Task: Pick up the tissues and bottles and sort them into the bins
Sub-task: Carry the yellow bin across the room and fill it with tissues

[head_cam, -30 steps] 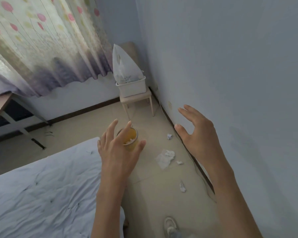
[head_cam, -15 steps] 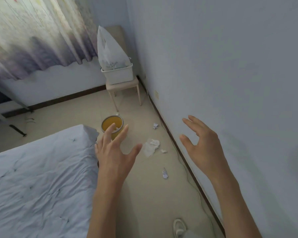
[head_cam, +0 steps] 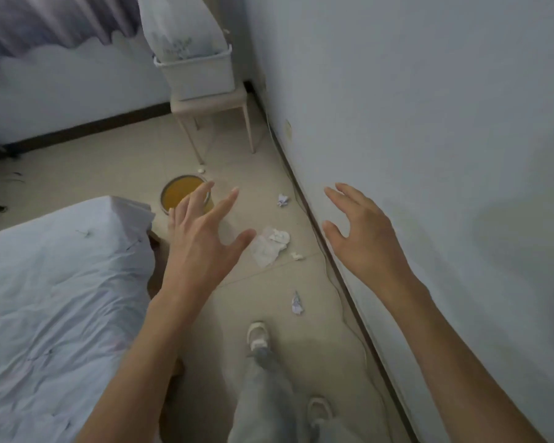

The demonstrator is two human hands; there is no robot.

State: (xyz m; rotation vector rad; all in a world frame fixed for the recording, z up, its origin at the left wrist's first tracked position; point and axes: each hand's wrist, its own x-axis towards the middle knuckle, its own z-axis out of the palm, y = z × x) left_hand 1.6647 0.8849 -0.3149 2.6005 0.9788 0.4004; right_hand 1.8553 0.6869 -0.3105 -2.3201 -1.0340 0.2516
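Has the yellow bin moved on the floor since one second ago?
No. The bin still stands just in front of the stool, near its left front leg. Only the camera has shifted.

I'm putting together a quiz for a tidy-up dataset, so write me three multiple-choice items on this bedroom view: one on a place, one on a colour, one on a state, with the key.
1. Where does the white basket stand?
A. on the bed
B. on the stool in the corner
C. on a desk

2. What colour is the round bin on the floor?
A. yellow
B. blue
C. black

3. What do the left hand and right hand hold?
A. a tissue each
B. one bottle
C. nothing

Key:
1 B, the basket rests on the stool's seat by the wall.
2 A, its inside shows yellow.
3 C, both hands are spread open and empty, and the tissues lie on the floor.
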